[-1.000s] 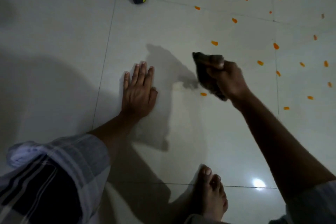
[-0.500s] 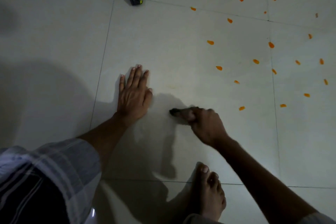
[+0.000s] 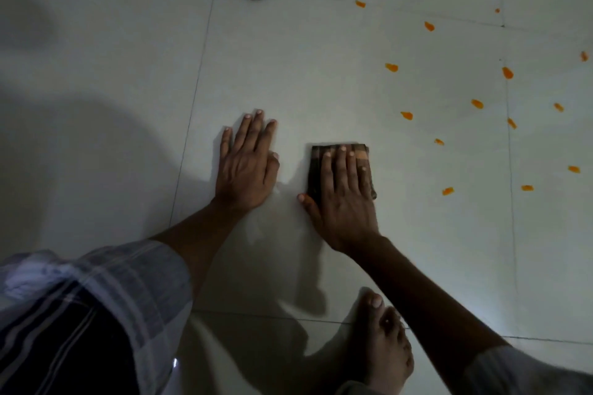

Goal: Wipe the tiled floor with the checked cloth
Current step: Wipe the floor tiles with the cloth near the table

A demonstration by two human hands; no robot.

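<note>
checked cloth (image 3: pixel 340 167) lies folded under the flat, spread right hand (image 3: pixel 345 199); left hand (image 3: pixel 245 167) spread flat on tiled floor (image 3: pixel 128 74)

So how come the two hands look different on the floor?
The left hand lies flat on the bare floor, with nothing under it, while the right hand presses down on the folded cloth. The left hand's thumb is tucked in beside the palm; the right hand's thumb sticks out sideways, off the cloth. Both are open, palm down, with fingers pointing away from the person.
</note>
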